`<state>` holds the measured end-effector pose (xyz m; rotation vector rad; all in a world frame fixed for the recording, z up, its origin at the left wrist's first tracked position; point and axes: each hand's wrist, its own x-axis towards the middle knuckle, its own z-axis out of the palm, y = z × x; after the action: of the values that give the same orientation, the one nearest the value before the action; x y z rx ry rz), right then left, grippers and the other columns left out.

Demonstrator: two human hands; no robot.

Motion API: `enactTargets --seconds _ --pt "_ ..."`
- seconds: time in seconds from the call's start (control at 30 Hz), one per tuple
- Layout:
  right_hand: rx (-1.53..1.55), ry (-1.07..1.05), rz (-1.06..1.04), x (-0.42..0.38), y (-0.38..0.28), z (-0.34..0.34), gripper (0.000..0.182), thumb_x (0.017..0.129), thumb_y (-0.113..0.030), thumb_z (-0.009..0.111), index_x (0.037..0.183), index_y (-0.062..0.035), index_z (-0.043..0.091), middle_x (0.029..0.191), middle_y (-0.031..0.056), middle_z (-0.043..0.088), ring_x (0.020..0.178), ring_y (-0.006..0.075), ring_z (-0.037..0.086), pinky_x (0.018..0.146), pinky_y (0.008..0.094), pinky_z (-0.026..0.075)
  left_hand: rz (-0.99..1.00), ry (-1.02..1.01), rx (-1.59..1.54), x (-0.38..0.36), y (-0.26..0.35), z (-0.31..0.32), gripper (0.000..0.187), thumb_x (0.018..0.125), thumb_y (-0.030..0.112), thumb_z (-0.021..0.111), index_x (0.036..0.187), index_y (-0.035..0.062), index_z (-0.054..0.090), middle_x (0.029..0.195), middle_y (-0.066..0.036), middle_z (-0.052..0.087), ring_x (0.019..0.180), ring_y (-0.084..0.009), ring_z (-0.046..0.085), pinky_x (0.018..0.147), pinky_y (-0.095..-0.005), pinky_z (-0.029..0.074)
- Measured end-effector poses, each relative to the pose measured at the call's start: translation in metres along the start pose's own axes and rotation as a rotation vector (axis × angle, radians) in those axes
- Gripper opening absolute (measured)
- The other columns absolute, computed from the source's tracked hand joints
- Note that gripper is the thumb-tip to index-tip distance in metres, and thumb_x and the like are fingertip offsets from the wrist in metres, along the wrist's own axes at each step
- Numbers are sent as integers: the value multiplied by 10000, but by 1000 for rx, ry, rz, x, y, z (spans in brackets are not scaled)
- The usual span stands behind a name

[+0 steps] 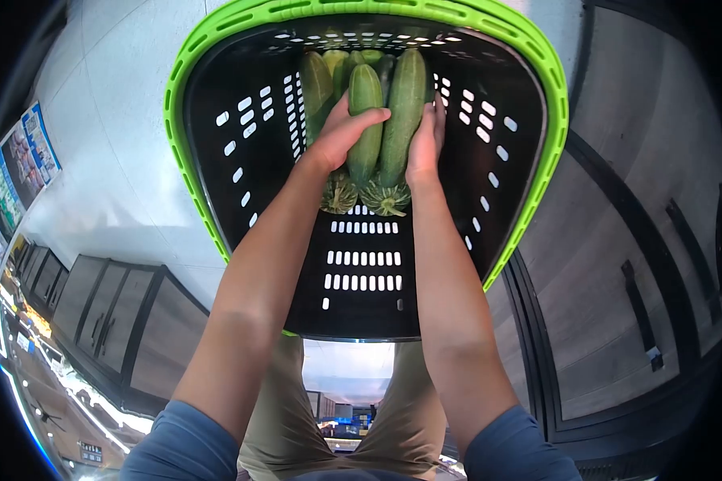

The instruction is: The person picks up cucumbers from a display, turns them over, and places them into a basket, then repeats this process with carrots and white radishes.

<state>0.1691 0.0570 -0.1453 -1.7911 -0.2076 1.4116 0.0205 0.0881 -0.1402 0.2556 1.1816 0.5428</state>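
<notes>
Both of my hands reach into a black basket with a green rim (555, 136). My left hand (347, 136) is wrapped round a green cucumber-like vegetable (366, 100), its thumb lying across the front. Against the right side of a longer green one (403, 104) rests my right hand (427, 144), its fingers partly hidden behind it. The two vegetables stand side by side between my hands. Another long green vegetable (316, 88) leans at the left, with more behind. Below them are two striped green round vegetables (385, 197).
The basket's perforated wall (365, 301) extends toward my legs. Grey cabinets (108, 313) stand at the lower left, and dark-framed panels with handles (618, 216) are on the right. Colourful posters (26, 160) hang at the far left.
</notes>
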Motion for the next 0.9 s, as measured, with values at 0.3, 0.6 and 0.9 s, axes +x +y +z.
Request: enactTargets --seconds 0.3,0.6,0.9 --pt "-578 -17 -395 -1 27 -5 550 1113 -289 347 1591 -19 335 1613 285 348 1511 414 318 1243 430 262 284 458 639 2 -16 5 854 815 332 869 1496 21 459 1328 -203 641 1206 -271 639 1023 -376 515" --pt "-1114 -48 -525 -51 36 9 644 1069 -288 489 1620 -55 248 1685 252 169 1547 442 196 1239 563 220 545 597 964 -22 -20 -4 690 940 281 732 1522 51 442 1424 -214 503 1291 -416 511 1099 -477 447" --pt "-1008 6 -414 -84 34 -27 578 997 -130 518 1538 -11 357 1597 273 352 1466 447 358 1217 492 310 468 550 933 -55 -54 -2 566 1015 260 598 1516 38 456 1455 -242 511 1321 -417 515 1130 -461 417"
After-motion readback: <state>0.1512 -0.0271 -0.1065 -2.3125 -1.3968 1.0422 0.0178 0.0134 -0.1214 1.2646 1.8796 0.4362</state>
